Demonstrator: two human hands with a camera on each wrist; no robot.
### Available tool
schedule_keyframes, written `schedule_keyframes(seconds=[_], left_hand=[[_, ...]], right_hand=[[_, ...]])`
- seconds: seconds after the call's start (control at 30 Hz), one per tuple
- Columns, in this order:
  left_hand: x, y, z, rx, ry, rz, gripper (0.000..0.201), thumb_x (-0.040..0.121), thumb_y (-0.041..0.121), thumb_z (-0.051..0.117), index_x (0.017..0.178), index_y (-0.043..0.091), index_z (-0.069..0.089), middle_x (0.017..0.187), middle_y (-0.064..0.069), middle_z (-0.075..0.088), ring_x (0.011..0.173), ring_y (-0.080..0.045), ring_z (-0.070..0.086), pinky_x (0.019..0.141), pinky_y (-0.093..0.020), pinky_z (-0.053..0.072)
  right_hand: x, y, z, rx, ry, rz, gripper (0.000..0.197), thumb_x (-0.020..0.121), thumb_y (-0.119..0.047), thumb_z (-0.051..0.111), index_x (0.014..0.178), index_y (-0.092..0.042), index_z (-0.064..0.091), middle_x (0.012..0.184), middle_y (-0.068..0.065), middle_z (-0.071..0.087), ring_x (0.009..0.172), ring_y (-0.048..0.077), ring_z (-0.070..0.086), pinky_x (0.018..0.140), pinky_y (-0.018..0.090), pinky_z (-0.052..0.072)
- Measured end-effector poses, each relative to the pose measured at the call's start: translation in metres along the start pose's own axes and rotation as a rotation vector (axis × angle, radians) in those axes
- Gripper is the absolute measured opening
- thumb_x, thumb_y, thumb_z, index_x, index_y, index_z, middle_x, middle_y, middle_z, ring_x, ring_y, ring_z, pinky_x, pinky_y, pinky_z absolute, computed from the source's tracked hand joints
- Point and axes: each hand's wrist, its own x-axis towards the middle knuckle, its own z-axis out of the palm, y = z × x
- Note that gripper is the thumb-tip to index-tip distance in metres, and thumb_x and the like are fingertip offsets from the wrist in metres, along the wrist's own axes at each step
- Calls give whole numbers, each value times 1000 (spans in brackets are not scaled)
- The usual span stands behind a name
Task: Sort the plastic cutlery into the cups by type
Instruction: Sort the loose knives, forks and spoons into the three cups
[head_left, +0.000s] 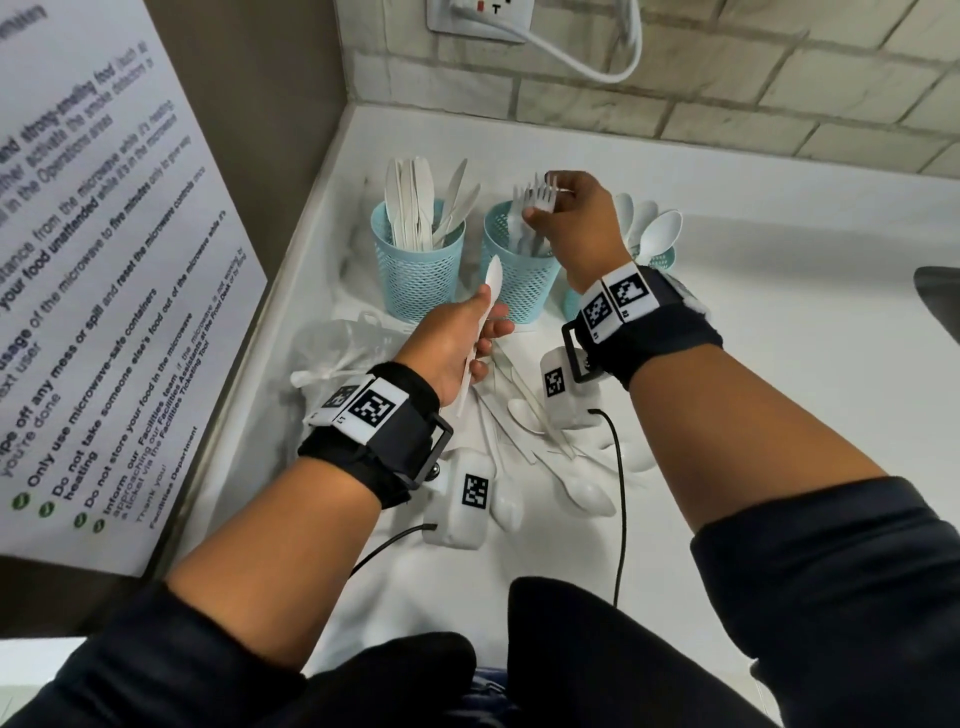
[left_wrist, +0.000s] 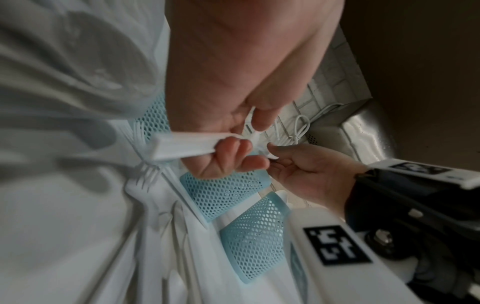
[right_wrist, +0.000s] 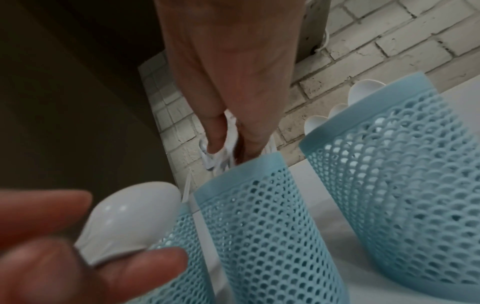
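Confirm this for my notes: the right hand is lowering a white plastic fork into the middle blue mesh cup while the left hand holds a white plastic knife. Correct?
Not quite. The left hand holds a white plastic spoon, as the right wrist view shows. The right hand does hold a white plastic fork over the middle blue mesh cup.

Head view: even, diffuse light fell on the white counter (head_left: 779, 364), with soft shadows beneath both forearms and only mild glare; straight lines bowed toward the frame edges. Left-wrist view: dim and heavily smeared to the left of the left hand (left_wrist: 221, 115). Right-wrist view: the spoon (right_wrist: 130, 218) and nearest fingers were out of focus, and the area left of them was dark.
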Motion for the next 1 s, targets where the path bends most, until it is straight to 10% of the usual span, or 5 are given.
schedule_keyframes(seconds=[0.13,0.23,0.63,0.73,1.0], left_hand=[[1,-4,-1,41,35,120,15,98,18,44,101,17,59,76,7,58,60,-4,39,47,-16,29],[2,-7,0,27,57,194,18,95,11,50,111,11,58,78,5,63,59,-3,48,47,-14,34],[3,-8,15,-10,12,238,44,92,12,57,132,1,44,79,2,66,49,4,59,46,-9,40],[1,-9,15,26,-38,244,34,91,14,58,122,1,55,79,1,67,49,4,59,46,-8,41],[5,-12,-1,190,23,209,12,91,14,57,83,16,64,76,3,65,56,-1,57,51,-10,41]], right_hand=[[-13,-8,-8,-80,129,-274,40,78,-14,70,115,-7,57,108,4,62,95,8,57,85,20,46],[-27,-16,-14,-115,131,-387,19,81,-24,68,91,-8,67,78,-7,62,64,-5,53,64,10,41],[-47,-8,-23,-393,-257,-167,31,85,-35,65,86,-4,67,56,-2,51,38,1,46,46,17,35],[-47,-5,-30,-182,-121,-81,29,86,-24,65,64,-9,54,52,2,47,33,2,46,40,21,36],[-25,-43,-95,-74,552,-246,20,91,-24,55,72,-28,55,64,-7,56,49,10,52,46,27,47]])
